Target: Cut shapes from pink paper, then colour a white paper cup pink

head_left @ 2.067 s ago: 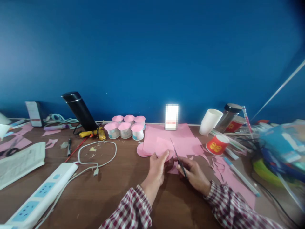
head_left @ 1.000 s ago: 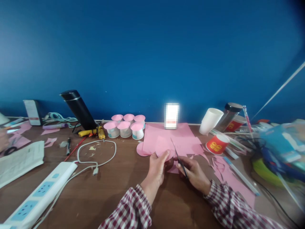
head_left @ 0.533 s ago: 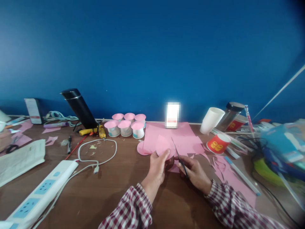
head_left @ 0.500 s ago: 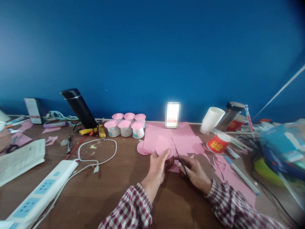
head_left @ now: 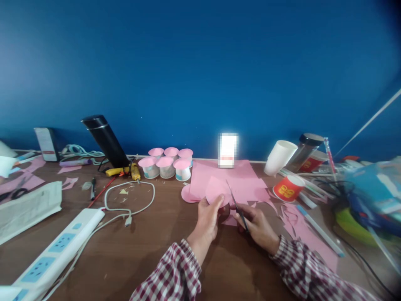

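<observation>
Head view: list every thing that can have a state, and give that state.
Left hand: closed on the pink paper piece
Pink paper piece: held, edge rounded
Right hand: closed on the scissors
Scissors: held; blades open or shut, unclear
Pink-topped cups: upright, two rows of three
Black bottle: cap on
Bright screen: lit, content blurred
White cable: looped, connector loose

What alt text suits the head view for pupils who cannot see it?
A person's left hand pinches a rounded pink paper piece; the right hand holds scissors beside it, above a brown table. Farther back, left, six pink-topped cups stand near a blue wall.
</observation>
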`<state>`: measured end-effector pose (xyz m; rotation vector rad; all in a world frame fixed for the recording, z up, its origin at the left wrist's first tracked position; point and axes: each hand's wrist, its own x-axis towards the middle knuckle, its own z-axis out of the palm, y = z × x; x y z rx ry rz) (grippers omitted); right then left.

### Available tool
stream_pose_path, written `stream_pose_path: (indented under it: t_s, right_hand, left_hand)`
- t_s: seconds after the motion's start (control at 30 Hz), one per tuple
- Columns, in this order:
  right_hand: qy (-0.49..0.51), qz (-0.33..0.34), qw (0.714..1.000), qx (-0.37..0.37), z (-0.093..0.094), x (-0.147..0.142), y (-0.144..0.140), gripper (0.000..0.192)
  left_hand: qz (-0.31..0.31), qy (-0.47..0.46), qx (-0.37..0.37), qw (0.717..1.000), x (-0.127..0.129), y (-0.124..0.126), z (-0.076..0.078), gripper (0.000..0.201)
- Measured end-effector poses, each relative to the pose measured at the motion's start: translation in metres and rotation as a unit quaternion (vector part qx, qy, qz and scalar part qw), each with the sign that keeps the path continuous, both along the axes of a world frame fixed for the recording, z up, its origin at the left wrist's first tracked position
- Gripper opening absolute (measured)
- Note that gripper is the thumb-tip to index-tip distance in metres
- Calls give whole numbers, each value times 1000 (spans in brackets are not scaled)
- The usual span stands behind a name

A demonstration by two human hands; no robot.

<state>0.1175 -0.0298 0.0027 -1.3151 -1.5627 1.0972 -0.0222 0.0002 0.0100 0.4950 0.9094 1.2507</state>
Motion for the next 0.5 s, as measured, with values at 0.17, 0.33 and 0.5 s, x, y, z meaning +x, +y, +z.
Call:
stream_pose_path:
  t_s: [0.17,0.33,0.5]
  right_hand:
    - [0,0,1000,-3,-2,1,0,43]
    - [-3,0,1000,-5,1,0,0,43]
    - [9,-5,1000,-18,6,-3,0,47]
  left_hand:
    - [-4,1,-3,1000,0,-1,1,32]
    - [-6,3,1,1000,0,-1,2,32]
    - [8,5,21,1000,0,0,1,33]
